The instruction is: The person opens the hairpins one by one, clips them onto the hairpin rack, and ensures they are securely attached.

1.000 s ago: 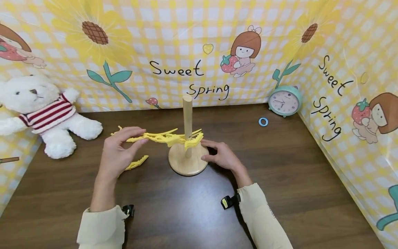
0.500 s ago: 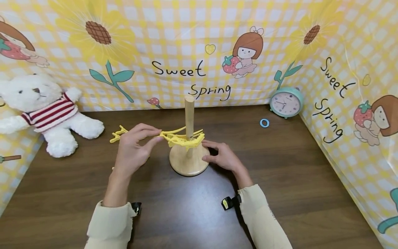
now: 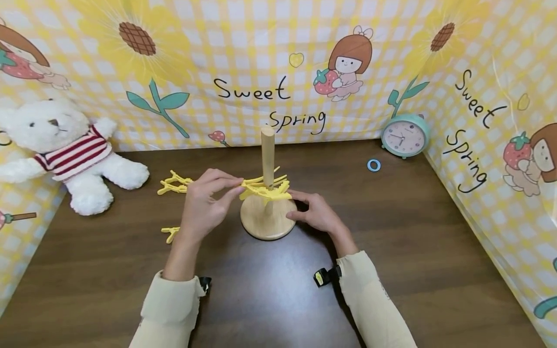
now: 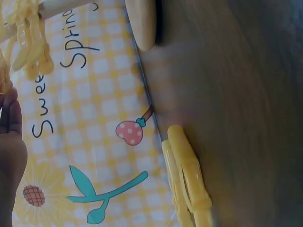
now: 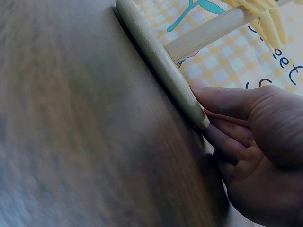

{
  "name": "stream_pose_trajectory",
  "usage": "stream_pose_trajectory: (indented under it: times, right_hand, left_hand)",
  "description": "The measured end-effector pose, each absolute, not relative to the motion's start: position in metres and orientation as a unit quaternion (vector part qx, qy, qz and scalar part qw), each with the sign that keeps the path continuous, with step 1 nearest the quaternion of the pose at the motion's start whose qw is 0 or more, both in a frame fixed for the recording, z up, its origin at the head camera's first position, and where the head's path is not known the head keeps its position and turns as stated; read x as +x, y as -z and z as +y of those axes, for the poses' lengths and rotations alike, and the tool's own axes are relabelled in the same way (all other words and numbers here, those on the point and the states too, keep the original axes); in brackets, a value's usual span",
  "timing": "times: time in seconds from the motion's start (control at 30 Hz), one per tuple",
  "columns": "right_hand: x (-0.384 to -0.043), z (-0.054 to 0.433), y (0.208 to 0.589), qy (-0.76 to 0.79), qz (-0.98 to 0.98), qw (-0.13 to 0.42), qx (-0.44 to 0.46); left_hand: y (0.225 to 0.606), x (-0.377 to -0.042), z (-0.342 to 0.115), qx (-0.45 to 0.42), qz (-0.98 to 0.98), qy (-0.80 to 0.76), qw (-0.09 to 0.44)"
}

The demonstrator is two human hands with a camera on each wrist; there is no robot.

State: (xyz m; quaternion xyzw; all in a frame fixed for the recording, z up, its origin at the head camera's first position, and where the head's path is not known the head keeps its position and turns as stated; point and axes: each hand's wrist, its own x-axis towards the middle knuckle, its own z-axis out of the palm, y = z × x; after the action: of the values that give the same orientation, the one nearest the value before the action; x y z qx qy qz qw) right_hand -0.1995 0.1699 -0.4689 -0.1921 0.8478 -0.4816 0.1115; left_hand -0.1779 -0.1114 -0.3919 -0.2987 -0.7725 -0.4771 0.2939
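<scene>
A wooden stand has an upright post [image 3: 268, 154] on a round base [image 3: 261, 224]. Several yellow clothespins [image 3: 275, 194] fan out around the post above the base. At the post's left side, my left hand [image 3: 204, 205] pinches the end of one yellow clothespin [image 3: 254, 181] between thumb and fingertips. My right hand [image 3: 317, 212] grips the right edge of the base; the right wrist view shows its thumb [image 5: 222, 99] on top and fingers at the rim. More yellow clothespins [image 3: 171, 187] lie on the table behind my left hand, and another [image 3: 168, 234] shows beside that forearm.
A white teddy bear [image 3: 74, 150] in a striped shirt sits at the back left. Toward the back right are a blue ring [image 3: 373, 165] and a mint alarm clock [image 3: 404, 137]. A checkered printed cloth [image 3: 243, 53] walls the dark wooden table [image 3: 270, 295] at the back and sides.
My left hand has moved right to the post with its clothespin, uncovering clothespins on the table to its left. The right hand keeps its grip on the base.
</scene>
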Motion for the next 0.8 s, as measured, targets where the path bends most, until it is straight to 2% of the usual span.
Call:
stream_pose_trajectory:
  times: [0.3, 0.8]
  right_hand:
    - [-0.203, 0.169, 0.47, 0.477, 0.852, 0.103, -0.19]
    - [-0.203, 0.17, 0.467, 0.463, 0.858, 0.114, -0.19]
  left_hand:
    - [0.395, -0.181, -0.102, -0.305, -0.77, 0.467, 0.311]
    - [0.401, -0.188, -0.099, -0.306, -0.768, 0.484, 0.287]
